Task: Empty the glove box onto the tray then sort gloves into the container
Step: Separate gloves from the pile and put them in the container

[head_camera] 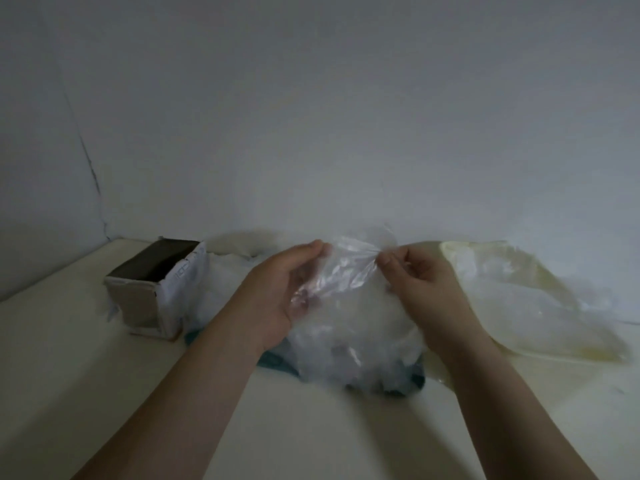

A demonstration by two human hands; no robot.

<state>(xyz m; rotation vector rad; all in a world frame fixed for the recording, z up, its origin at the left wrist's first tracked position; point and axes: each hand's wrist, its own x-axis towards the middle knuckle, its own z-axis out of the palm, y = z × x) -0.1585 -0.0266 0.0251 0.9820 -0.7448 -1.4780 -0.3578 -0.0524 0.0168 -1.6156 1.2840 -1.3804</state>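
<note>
A clear plastic glove [349,268] hangs stretched between both hands at the centre of the frame, just above a heap of similar gloves [353,341]. The left hand [277,292] holds its left edge with the fingers [311,247] curled onto the film. The right hand [422,282] pinches its upper right corner, fingers together on a gathered bit of plastic.

The heap lies on a teal tray [273,360], of which only the near edge shows. To the left the glove box [156,285] stands open on the table [86,375], its inside dark and seemingly empty, so the emptying looks done. At the right a pale translucent container [519,296] seems to hold some film already, though the dim view leaves that uncertain. Judging by the heap, most of the sorting remains.
</note>
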